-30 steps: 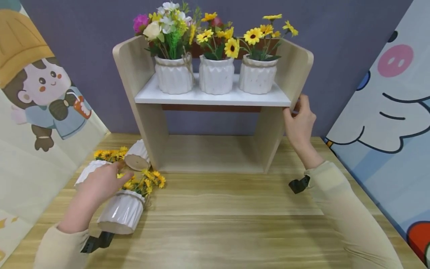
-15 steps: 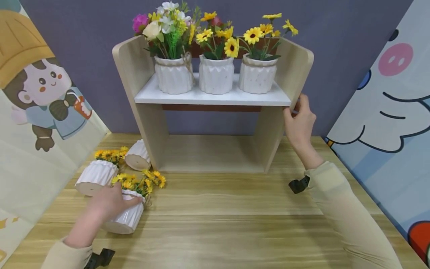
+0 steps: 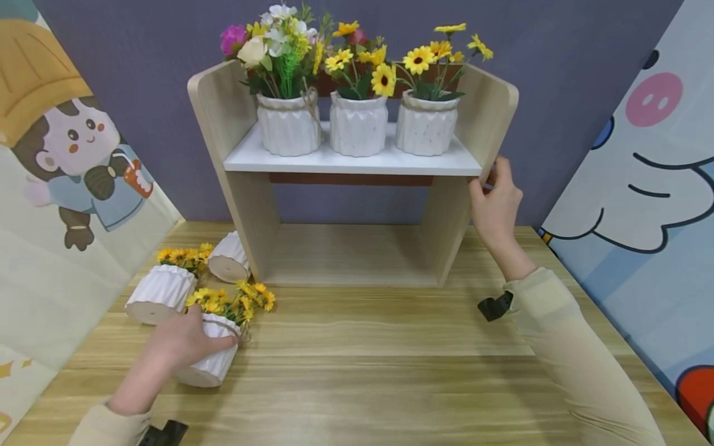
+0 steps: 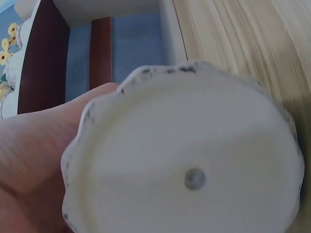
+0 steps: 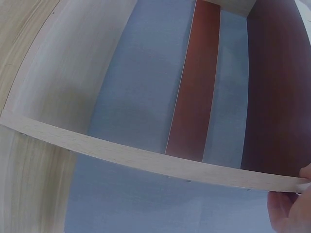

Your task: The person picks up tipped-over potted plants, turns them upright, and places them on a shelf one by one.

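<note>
"What is nearest?"

"At lower left, a left hand [image 3: 181,341] grips a white fluted front pot [image 3: 214,367]. Thumb and fingers curl round its wall just below the rim. The pot is tipped over, base toward the viewer, yellow flowers [image 3: 234,303] pointing away; whether it bears fully on the wooden tabletop [image 3: 362,371] I cannot tell."

"And the other hand?"

"The right hand [image 3: 498,207], farther off, pinches the right side panel [image 3: 484,118] of a two-tier shelf unit [image 3: 346,168], thumb at its front edge, fingers outside."

"Where are the edges and the room?"

"A broad stretch of wood runs rightward from the front pot to the right sleeve [image 3: 580,359]. Left is tighter: a second tipped pot [image 3: 164,288] lies near the tabletop's left edge, and a third [image 3: 230,253] lies close by the unit's left side. The flower tips stop near the unit's front left corner. Above the lower board [image 3: 348,254] is a tall bay; on the white upper shelf, three upright flower pots [image 3: 359,127] stand in a row before the grey-purple wall [image 3: 546,74]."

"What differs from a second ago?"

"The left hand was over the flowers, partly hiding the second pot; now it has the front pot. The right hand's hold looks the same."
</note>
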Action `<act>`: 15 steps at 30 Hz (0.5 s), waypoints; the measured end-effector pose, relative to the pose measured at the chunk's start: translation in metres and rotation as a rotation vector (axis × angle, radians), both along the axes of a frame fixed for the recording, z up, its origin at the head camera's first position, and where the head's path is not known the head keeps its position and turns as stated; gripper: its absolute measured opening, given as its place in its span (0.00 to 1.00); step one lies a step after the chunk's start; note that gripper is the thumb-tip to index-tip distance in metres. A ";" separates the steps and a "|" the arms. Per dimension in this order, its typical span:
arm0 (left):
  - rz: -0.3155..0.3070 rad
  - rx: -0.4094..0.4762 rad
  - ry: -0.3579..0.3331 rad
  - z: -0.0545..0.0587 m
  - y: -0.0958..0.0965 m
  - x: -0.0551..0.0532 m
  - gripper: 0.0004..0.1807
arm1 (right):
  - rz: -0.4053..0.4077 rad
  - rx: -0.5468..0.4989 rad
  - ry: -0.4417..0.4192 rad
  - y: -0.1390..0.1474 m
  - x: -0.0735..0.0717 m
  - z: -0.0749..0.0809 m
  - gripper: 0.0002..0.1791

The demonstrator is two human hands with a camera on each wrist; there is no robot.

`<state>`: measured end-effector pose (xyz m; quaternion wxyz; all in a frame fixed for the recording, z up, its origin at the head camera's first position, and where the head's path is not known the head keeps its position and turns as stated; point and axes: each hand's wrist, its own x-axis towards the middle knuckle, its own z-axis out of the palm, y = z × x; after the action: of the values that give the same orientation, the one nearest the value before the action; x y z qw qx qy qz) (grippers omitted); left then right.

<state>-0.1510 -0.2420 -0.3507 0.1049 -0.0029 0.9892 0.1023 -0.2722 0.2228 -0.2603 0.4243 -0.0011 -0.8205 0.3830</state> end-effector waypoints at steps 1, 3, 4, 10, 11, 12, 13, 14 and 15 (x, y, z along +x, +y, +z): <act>-0.001 0.003 0.014 0.000 -0.001 0.000 0.63 | 0.001 -0.001 0.000 0.000 0.000 0.000 0.21; -0.003 0.006 0.031 0.000 -0.002 0.001 0.62 | 0.004 -0.001 0.000 -0.001 0.000 0.000 0.22; 0.000 0.008 0.035 0.000 -0.002 0.001 0.61 | 0.008 0.000 0.003 -0.001 0.000 0.000 0.22; 0.033 0.053 0.072 0.003 -0.001 0.004 0.61 | 0.012 -0.003 0.005 -0.001 0.001 0.001 0.22; 0.035 0.062 0.082 0.003 -0.001 0.004 0.62 | 0.013 -0.005 0.001 -0.001 0.001 0.001 0.22; 0.033 0.069 0.092 0.004 -0.001 0.004 0.61 | 0.014 -0.006 -0.001 -0.001 0.001 0.001 0.22; 0.032 0.077 0.099 0.004 -0.001 0.003 0.61 | 0.012 -0.007 -0.005 -0.001 0.001 0.001 0.22; 0.029 0.085 0.105 0.004 -0.001 0.003 0.60 | 0.011 -0.008 -0.007 0.000 0.001 0.001 0.22; 0.026 0.093 0.113 0.004 -0.001 0.003 0.60 | 0.011 -0.009 -0.010 0.000 0.001 0.001 0.22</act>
<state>-0.1481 -0.2432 -0.3469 0.0477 -0.0051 0.9876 0.1493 -0.2709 0.2225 -0.2596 0.4180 -0.0004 -0.8210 0.3888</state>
